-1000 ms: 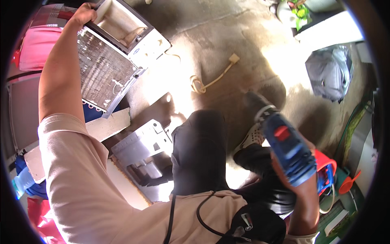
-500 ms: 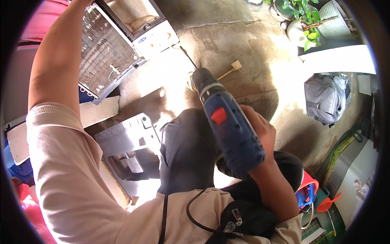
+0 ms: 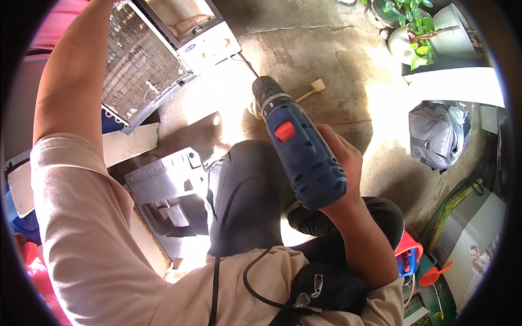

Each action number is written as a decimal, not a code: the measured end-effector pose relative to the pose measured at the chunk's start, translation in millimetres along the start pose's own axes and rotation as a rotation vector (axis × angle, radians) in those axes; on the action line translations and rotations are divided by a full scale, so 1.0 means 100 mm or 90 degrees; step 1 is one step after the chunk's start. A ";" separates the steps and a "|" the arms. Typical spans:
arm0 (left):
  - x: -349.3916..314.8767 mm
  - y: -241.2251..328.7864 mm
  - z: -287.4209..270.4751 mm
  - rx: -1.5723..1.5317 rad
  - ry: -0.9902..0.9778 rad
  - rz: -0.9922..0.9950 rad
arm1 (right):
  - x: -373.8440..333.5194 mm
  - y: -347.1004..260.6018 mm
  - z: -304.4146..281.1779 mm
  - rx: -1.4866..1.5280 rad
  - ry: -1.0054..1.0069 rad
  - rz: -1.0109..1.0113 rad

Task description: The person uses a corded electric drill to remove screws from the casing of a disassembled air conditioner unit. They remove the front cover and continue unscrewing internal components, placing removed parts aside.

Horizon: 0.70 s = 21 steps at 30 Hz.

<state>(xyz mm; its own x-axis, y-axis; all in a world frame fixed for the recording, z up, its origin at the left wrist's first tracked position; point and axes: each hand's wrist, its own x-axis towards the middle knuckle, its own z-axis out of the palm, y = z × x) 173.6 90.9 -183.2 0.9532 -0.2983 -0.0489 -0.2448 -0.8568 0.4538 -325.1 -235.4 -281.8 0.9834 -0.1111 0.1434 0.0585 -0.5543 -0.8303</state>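
Observation:
My right hand (image 3: 346,162) is wrapped round a blue cordless drill (image 3: 304,155) with a red switch and a dark chuck. Its long thin bit points up and left, with the tip at the lower right corner of a window air conditioner (image 3: 215,42); whether it touches is unclear. The unit has a white control panel, a dark frame and a dusty finned face. My left arm (image 3: 70,81) reaches up past the unit's left side, and the hand is beyond the top edge.
An open grey tool case (image 3: 160,174) lies left of my knee. A cord with a pale plug (image 3: 317,86) rests on the concrete floor (image 3: 337,54). To the right are a grey bag (image 3: 435,133), potted plants (image 3: 416,41) and an orange funnel-like item (image 3: 432,276).
The drill and my right hand have moved slightly up and left, toward the air conditioner. My left hand has slipped out past the top edge.

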 end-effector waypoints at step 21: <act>-0.06 0.05 -0.06 -0.020 -0.006 0.001 | 0.09 -0.08 -0.05 -0.015 -0.099 0.061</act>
<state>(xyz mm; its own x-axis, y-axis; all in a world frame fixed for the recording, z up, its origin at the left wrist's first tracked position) 167.4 90.6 -175.6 0.9510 -0.3040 -0.0571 -0.2406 -0.8429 0.4813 -317.4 -236.0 -271.4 0.9991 -0.0362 -0.0225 -0.0390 -0.5667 -0.8230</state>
